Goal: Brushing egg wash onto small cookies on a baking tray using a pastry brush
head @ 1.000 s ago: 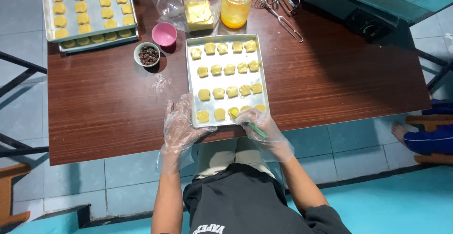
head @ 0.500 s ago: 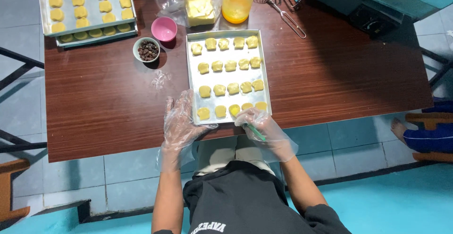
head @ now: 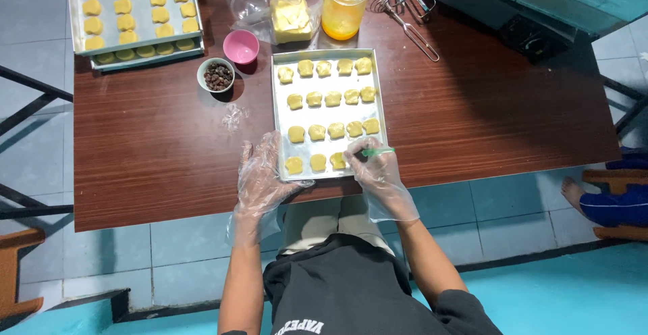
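Left hand: gloved, fingers spread flat, holding nothing, resting on the worktop at the baking tray's near-left corner.
Baking tray: between both hands, carrying yellow dough pieces.
Right hand: gloved, curled round a green tool over the tray's near-right corner.

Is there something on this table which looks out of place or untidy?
Little stands out: a crumpled clear plastic scrap lies loose on the table, left of the baking tray, and the tray's near edge slightly overhangs the table.

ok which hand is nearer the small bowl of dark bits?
Left. The left hand lies on the tray's near left corner, below the bowl; the right hand is across the tray, farther away.
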